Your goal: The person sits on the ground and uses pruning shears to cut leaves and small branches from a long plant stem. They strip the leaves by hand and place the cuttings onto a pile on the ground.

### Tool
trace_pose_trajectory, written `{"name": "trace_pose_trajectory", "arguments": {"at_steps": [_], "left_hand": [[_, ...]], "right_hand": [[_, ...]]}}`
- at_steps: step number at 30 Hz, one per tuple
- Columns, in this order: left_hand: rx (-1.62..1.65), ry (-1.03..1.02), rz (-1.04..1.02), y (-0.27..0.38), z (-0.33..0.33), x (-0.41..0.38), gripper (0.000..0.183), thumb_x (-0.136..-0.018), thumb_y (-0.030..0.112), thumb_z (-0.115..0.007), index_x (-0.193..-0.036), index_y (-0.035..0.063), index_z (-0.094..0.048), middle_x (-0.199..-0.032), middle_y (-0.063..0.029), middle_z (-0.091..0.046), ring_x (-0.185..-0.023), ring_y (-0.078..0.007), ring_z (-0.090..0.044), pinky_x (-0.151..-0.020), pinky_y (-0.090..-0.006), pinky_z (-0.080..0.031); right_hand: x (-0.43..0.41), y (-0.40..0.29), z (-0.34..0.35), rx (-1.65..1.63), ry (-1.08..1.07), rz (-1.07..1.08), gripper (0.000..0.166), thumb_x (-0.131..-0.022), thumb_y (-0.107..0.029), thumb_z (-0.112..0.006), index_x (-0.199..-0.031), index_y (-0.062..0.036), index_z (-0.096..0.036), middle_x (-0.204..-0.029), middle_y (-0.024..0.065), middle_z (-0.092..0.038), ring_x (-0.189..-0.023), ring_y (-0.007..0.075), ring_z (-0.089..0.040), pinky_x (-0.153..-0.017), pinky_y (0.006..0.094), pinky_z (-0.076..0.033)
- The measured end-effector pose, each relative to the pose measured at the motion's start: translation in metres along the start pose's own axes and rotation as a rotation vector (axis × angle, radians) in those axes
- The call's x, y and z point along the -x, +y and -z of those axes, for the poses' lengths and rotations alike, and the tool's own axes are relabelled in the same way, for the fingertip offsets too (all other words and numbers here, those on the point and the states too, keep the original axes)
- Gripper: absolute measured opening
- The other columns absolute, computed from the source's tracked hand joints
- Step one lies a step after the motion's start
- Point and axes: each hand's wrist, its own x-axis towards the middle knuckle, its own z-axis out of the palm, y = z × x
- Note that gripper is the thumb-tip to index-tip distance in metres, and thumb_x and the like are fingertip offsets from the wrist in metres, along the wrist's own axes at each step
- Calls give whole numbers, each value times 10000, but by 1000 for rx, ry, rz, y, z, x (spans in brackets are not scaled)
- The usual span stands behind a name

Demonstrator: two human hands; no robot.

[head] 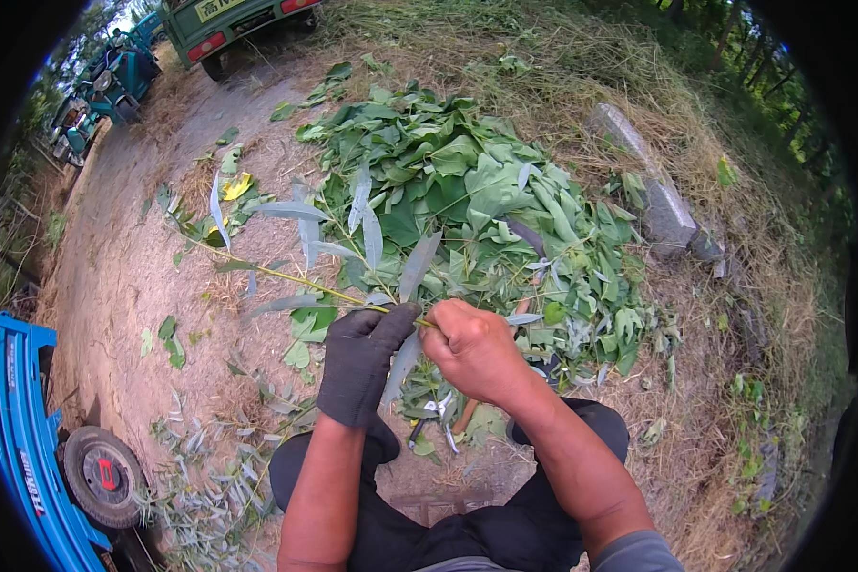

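My left hand [361, 365], in a dark glove, grips a yellow-green leafy branch [293, 280] near its right end. Bare and curled, my right hand [475, 350] pinches that end just beside it. The branch slants up to the left, bearing long narrow pale leaves. Beyond my hands lies a heap of broad green leaves [429, 157]. A dark curved blade [528, 237], apparently a sickle's, rests on the heap; a wooden handle [465, 418] shows below my right wrist. Between my feet are metal hand shears [440, 407], partly covered by leaves.
Cut narrow-leaved branches [214, 493] lie at lower left, near the wheel [104, 475] of a blue cart [14, 429]. A stone block [651, 186] borders the heap at right. A green vehicle [222, 32] and teal three-wheelers [114, 82] stand farther off.
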Motion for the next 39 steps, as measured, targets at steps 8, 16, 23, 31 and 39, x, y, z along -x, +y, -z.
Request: {"name": "trace_pose_trajectory", "arguments": {"at_steps": [8, 16, 23, 31, 39], "left_hand": [[36, 44, -14, 1, 3, -1, 243, -872, 208, -680, -920, -26, -725, -775, -110, -690, -688, -158, -654, -646, -269, -518], [127, 128, 4, 5, 17, -6, 253, -901, 222, -650, -926, -29, -677, -799, -133, -686, -621, -146, -648, -549, -279, -537], [378, 148, 22, 9, 7, -6, 235, -936, 201, -609, -975, -31, -627, -867, -120, -690, -626, -159, -660, -535, -278, -550], [285, 34, 17, 3, 6, -6, 221, -939, 170, -606, -999, -42, -618, -896, -138, -696, -658, -165, -668, -564, -283, -559], [208, -49, 59, 6, 1, -3, 214, -941, 171, -596, -982, -36, -630, -874, -120, -681, -663, -153, -655, -577, -280, -554]], "right_hand": [[5, 11, 2, 175, -171, -25, 115, -781, -91, -604, -798, -17, -517, -777, 197, -614, -731, 418, -617, -616, 490, -480], [1, 23, 6, 342, -173, -104, 58, -770, -45, -544, -768, 13, -543, -729, 220, -634, -672, 419, -635, -612, 510, -505], [-5, 27, 4, 337, -260, -237, 302, -771, -76, -576, -1059, 13, -566, -1044, 276, -606, -967, 413, -605, -804, 479, -497], [-4, 17, 20, 52, -256, -99, 615, -807, -197, -656, -1342, 42, -470, -1346, 280, -487, -1237, 411, -488, -1054, 423, -392], [-8, -1, 19, -713, -246, -273, 492, -875, -169, -636, -1291, 64, -516, -1207, 194, -607, -1007, 238, -639, -875, 352, -502]]}}
